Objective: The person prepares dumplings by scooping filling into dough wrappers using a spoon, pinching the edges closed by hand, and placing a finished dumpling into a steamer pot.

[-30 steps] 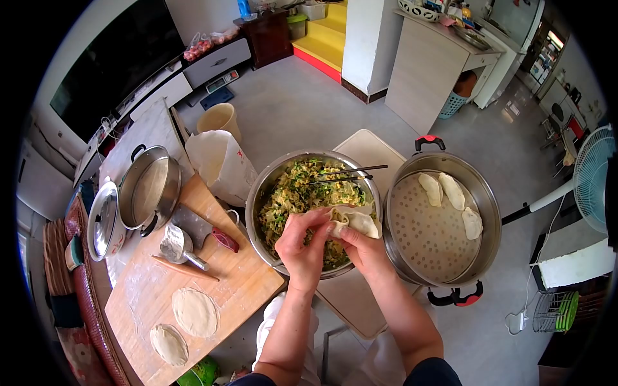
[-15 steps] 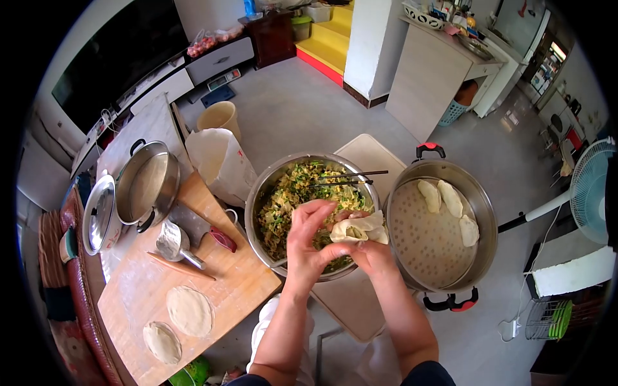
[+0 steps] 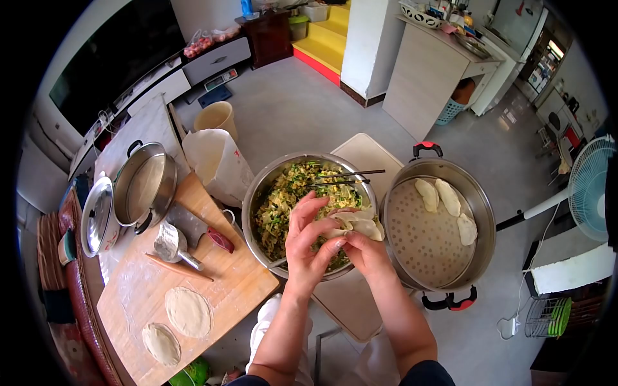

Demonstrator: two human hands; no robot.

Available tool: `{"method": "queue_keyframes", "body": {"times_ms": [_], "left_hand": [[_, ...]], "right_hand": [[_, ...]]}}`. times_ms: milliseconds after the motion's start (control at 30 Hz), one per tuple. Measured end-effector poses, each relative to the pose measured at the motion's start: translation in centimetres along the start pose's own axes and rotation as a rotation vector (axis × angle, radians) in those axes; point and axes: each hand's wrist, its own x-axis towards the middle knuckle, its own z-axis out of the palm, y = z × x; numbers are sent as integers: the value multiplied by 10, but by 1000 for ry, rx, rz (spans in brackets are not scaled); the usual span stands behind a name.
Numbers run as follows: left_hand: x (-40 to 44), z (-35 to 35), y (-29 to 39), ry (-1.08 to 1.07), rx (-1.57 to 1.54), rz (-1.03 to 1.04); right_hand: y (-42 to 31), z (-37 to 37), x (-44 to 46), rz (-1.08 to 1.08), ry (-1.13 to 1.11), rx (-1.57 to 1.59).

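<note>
Left hand: the left hand [image 3: 308, 241] pinched the wrapper's open end between thumb and index; other fingers spread, raised.
Right hand: the right hand [image 3: 365, 252] had its thumb pressed on the near side, fingers mostly hidden behind.
Dumpling: the half-closed dumpling [image 3: 365, 226] was held over the bowl's near right rim; left end looked unsealed.
Seam risk: filling caught in the fold, or a dry floury edge, could leave a gap.
Tear risk: wrapper looked thin; a hard pinch could split it.
Drop risk: a loose right thumb could let it slip into the bowl.
Dough rounds: small one [image 3: 161, 344] by the board's near corner, large one [image 3: 188, 312] just beside; could dry out or stick if left.
Board: cutting board [image 3: 238, 276] had a rolling pin [image 3: 177, 266] and metal scoop [image 3: 170, 241] mid-board; cleaver [image 3: 220, 239] near its far right edge, handle toward the bowl, snag hazard.
Bowl: bowl [image 3: 248, 225] of filling [image 3: 277, 212] stood on the desk [image 3: 351, 315], between its near and far corners.
Chopsticks: chopsticks [image 3: 347, 174] jutted over the bowl's right rim toward the pot, easy to knock.
Pot: pot [image 3: 418, 248] right of the desk, three finished dumplings [image 3: 449, 197] at its far right side; raised rim in the way.
Far: white bag [image 3: 212, 167] beyond the board's far corner.
</note>
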Motion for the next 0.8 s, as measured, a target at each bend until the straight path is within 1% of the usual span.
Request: {"method": "queue_keyframes", "body": {"times_ms": [100,400,500,600,700,800], "left_hand": [[2,-7,1,-63,246,58],[8,-7,9,-122,470,101],[9,-2,13,-140,488,57],[7,-4,14,-59,473,58],[6,-10,9,-62,443,78],[-3,-11,-5,21,65,-194]], "right_hand": [[0,0,0,-1,10,-19],[-6,7,-1,5,-17,-76],[-6,8,0,-1,0,-70],[-5,10,1,-6,27,-64],[-5,14,3,-10,30,-33],[-6,11,5,-11,21,-59]]}}
